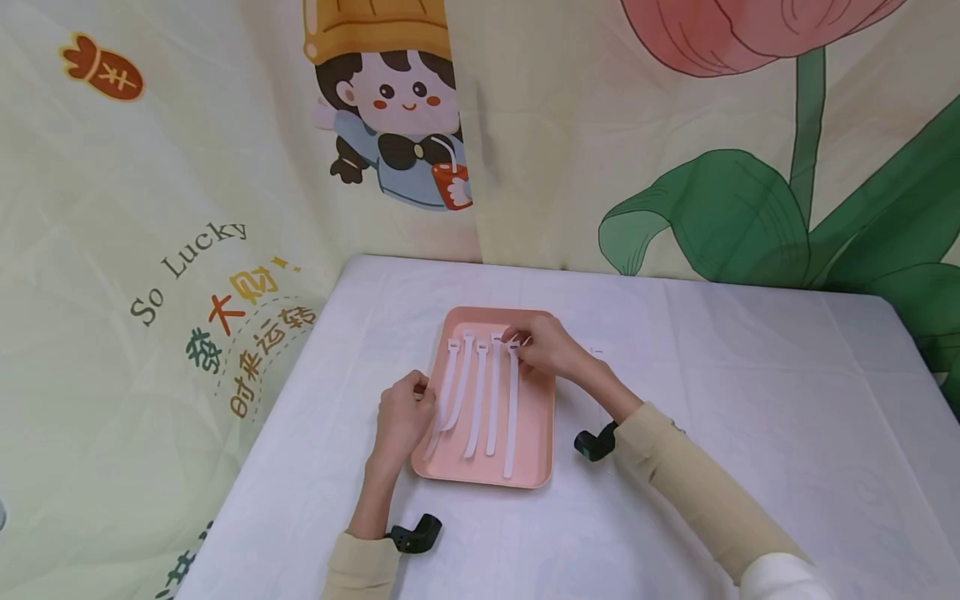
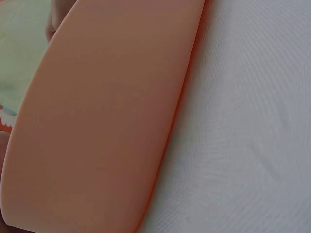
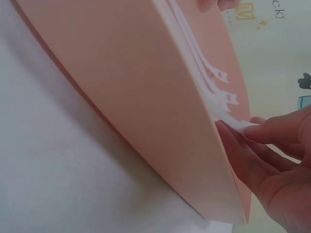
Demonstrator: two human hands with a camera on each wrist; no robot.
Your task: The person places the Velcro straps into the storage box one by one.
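Several white cable ties (image 1: 492, 408) with slotted heads lie side by side lengthwise in a shallow pink tray (image 1: 536, 467). At the tray's far right, my right hand (image 1: 551, 346) pinches the head end of the rightmost white cable tie (image 1: 512, 417) between thumb and fingers. The right wrist view shows the right hand (image 3: 277, 155) close up, its fingertips on the white end just over the rim. My left hand (image 1: 405, 412) grips the tray's left rim with curled fingers. In the left wrist view the tray's outer wall (image 2: 107, 116) hides most of that hand.
The tray stands on a table with a white cloth (image 1: 712, 400). Behind and to the left hangs a printed curtain (image 1: 540, 167) with a cartoon figure and a large flower. A black wrist camera (image 1: 416, 533) sits by the left wrist, another (image 1: 595, 442) by the right.
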